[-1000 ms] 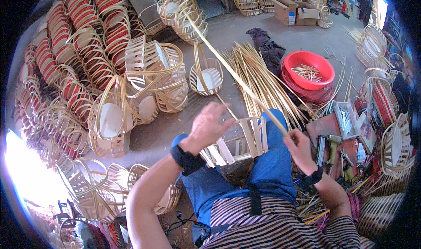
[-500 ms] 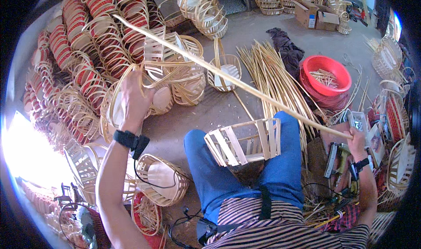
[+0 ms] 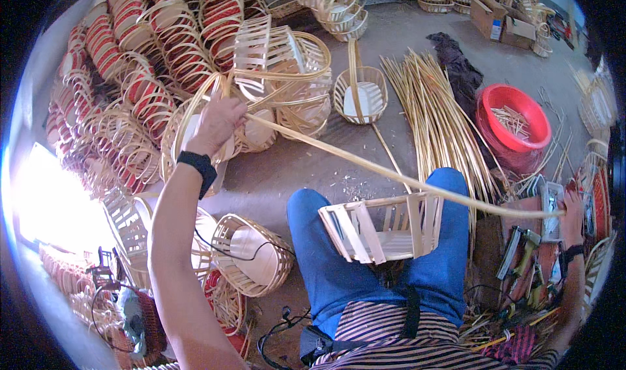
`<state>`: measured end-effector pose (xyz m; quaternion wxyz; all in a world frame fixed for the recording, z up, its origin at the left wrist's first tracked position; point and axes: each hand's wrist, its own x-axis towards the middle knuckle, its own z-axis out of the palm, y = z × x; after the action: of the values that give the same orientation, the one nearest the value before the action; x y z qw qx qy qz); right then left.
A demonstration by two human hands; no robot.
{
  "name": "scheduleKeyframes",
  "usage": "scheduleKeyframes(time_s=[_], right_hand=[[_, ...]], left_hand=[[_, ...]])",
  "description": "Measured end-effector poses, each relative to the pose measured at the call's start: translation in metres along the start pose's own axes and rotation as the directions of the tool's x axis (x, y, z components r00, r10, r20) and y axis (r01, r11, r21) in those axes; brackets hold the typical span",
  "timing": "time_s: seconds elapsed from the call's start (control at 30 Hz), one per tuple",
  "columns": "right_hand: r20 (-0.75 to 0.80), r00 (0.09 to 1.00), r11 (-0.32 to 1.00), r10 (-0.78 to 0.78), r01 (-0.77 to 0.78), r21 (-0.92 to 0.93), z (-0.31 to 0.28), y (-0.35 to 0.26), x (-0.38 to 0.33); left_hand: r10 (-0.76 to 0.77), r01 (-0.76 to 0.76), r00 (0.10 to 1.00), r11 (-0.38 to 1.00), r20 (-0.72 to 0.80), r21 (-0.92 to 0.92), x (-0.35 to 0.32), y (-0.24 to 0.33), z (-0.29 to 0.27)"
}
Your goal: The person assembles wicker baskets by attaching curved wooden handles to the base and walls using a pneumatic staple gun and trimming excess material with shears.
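Grey floor (image 3: 274,177) below; arms (image 3: 175,259) spread wide, left hand (image 3: 218,125), right hand (image 3: 572,215): fingers gripping long strip (image 3: 365,163).

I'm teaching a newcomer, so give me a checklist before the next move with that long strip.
1. Left hand closed on the strip: ok.
2. Right hand holding the strip's right end: ok.
3. Slatted basket resting on the lap: ok.
4. Strip's left tip free of nearby baskets: cannot tell, they overlap in view.
5. Floor swept: not ok, pale scraps lie ahead of the knees.
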<state>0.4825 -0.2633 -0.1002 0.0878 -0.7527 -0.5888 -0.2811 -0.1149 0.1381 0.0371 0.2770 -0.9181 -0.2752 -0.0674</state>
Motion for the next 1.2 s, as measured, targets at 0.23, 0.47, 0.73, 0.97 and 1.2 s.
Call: scheduleKeyframes(time_s=[0.23, 0.47, 0.73, 0.97, 1.2], right_hand=[[0.265, 0.958, 0.944, -0.112, 0.02, 0.328, -0.025, -0.164, 0.11], [0.302, 0.952, 0.963, -0.053, -0.032, 0.267, -0.002, -0.128, 0.11], [0.401, 0.916, 0.962, 0.024, -0.13, 0.24, 0.043, -0.116, 0.056], [0.407, 0.909, 0.951, 0.088, -0.198, 0.238, 0.042, -0.112, 0.043], [0.376, 0.911, 0.925, 0.168, -0.278, 0.259, 0.03, -0.144, 0.015]], left_hand=[[0.162, -0.174, 0.985, 0.923, -0.062, -0.343, 0.064, 0.096, 0.026], [0.261, -0.226, 0.965, 0.877, 0.025, -0.424, 0.089, 0.127, 0.043], [0.175, 0.041, 0.94, 0.794, 0.292, -0.607, 0.085, 0.183, 0.062], [0.169, 0.085, 0.921, 0.793, 0.351, -0.604, 0.097, 0.198, 0.063], [0.069, 0.235, 0.906, 0.738, 0.417, -0.633, 0.08, 0.218, 0.069]])
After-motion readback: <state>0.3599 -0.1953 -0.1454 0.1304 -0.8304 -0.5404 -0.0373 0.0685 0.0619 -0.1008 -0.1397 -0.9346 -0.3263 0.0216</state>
